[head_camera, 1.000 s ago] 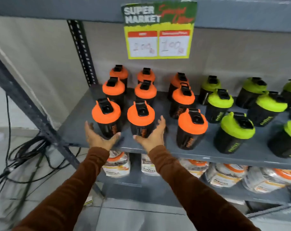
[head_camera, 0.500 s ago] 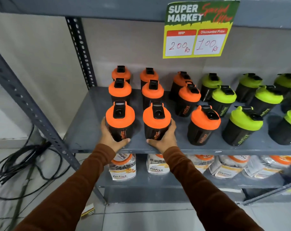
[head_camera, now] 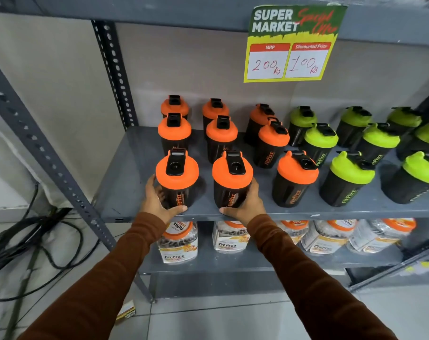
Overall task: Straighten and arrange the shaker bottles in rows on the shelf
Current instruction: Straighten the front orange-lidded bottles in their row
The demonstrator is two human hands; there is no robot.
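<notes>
While both front bottles are being squared up at the shelf [head_camera: 125, 192] edge, the left bottle [head_camera: 176, 179] is gripped by the left hand [head_camera: 157, 202] at nine o'clock, the right bottle [head_camera: 231, 181] by the right hand [head_camera: 245, 204] at four o'clock, fingers wrapped low, presumably to line labels up with the rows behind.

beige wall [head_camera: 61, 82], tiled floor [head_camera: 208, 322]
</notes>
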